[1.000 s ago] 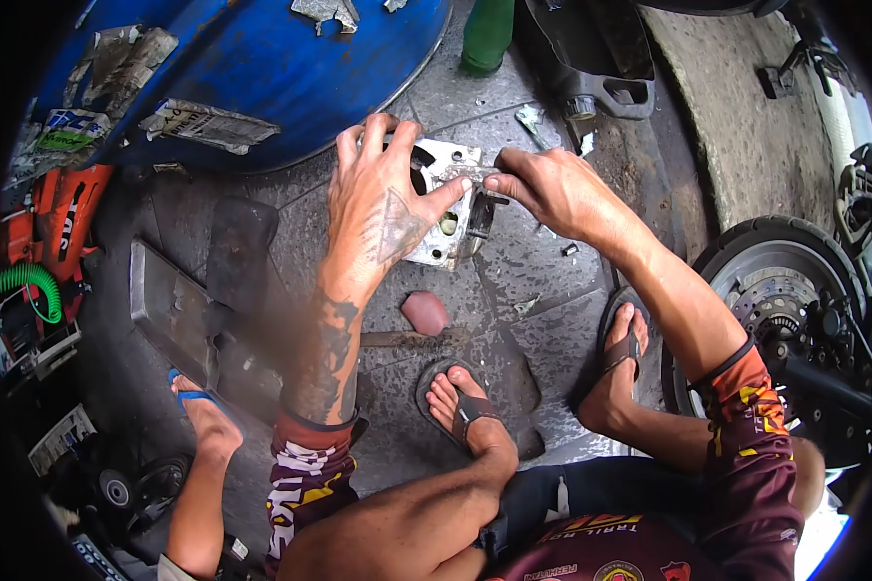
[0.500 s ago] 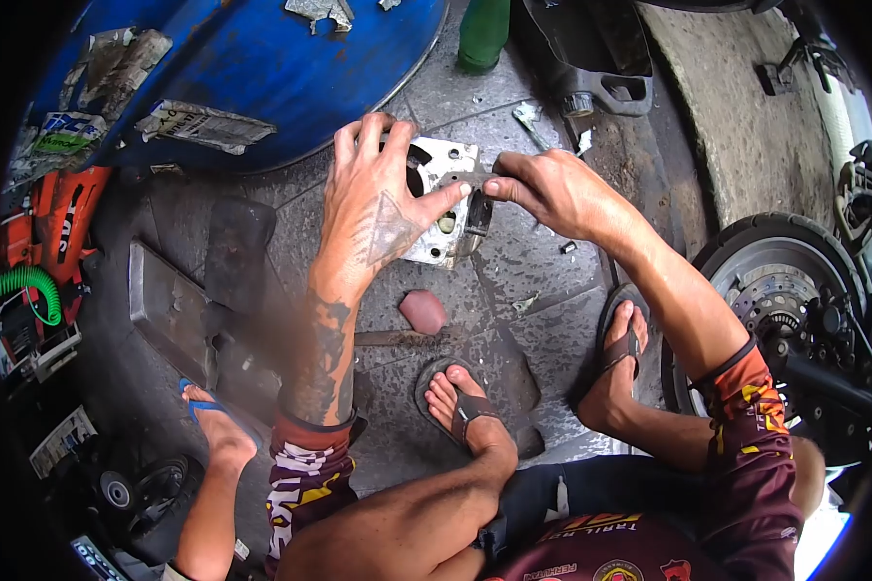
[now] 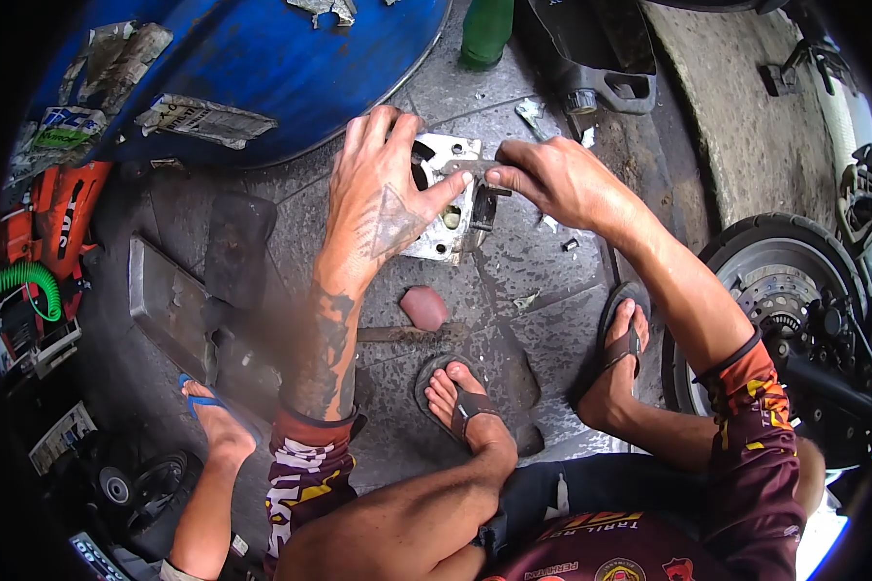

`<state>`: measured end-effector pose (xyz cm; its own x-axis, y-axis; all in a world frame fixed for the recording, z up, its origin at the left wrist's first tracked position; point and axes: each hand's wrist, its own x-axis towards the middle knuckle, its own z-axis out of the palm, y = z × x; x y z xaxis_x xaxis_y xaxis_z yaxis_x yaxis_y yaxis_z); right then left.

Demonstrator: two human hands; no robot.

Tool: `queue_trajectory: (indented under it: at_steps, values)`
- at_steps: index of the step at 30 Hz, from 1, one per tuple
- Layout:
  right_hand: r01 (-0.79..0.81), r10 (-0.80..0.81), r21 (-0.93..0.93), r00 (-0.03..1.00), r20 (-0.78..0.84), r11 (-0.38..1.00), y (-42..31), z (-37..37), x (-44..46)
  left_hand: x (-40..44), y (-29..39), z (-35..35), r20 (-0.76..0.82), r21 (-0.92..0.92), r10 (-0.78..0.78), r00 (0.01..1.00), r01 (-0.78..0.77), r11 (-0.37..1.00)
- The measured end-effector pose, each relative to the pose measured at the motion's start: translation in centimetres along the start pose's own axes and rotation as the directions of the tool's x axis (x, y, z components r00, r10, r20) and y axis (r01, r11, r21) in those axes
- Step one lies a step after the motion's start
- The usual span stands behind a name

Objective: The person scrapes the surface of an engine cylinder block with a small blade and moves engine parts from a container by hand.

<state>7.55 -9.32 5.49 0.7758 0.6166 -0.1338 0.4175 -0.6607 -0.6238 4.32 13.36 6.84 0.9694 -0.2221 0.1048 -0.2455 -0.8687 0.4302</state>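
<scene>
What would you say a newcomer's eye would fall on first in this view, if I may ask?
Probably the metal engine part at upper centre, with the left hand spread over its left side and the right hand at its upper right edge. The big blue drum, filling much of the upper left, would likely come next. At the right, the wheel with its brake disc stands out too.

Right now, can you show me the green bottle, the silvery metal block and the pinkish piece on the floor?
Green bottle (image 3: 486, 37), head view: middle of its visible side.
Silvery metal block (image 3: 435, 234), head view: lower on its pale face.
Pinkish piece (image 3: 423, 308), head view: middle of its top.
</scene>
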Motion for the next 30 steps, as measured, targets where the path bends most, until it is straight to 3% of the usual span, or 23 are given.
queue_trajectory:
  at_steps: [6,10,16,23,30]
  values:
    - [0.041,-0.041,0.012,0.999,0.016,0.999,0.4,0.2,0.5,0.3,0.0,0.0,-0.017,-0.011,-0.018,1.0,0.018,1.0]
    - [0.154,-0.158,0.056,0.983,0.088,0.987,1.5,-0.5,0.9,0.2,-0.1,-0.4,0.021,-0.021,0.036,0.999,-0.036,0.999]
    - [0.187,-0.188,0.022,0.969,0.161,0.982,2.1,-1.2,1.2,0.8,-1.2,0.0,0.041,-0.071,0.114,0.993,-0.111,0.991]
    - [0.118,-0.123,0.043,0.98,0.159,0.992,1.9,-0.9,-0.4,1.8,-1.4,-0.1,0.072,-0.083,0.235,0.969,-0.229,0.97]
    - [0.046,-0.053,0.066,0.991,0.123,0.997,1.8,-0.5,-1.1,1.9,-1.2,-0.1,0.078,-0.085,0.227,0.971,-0.221,0.972]
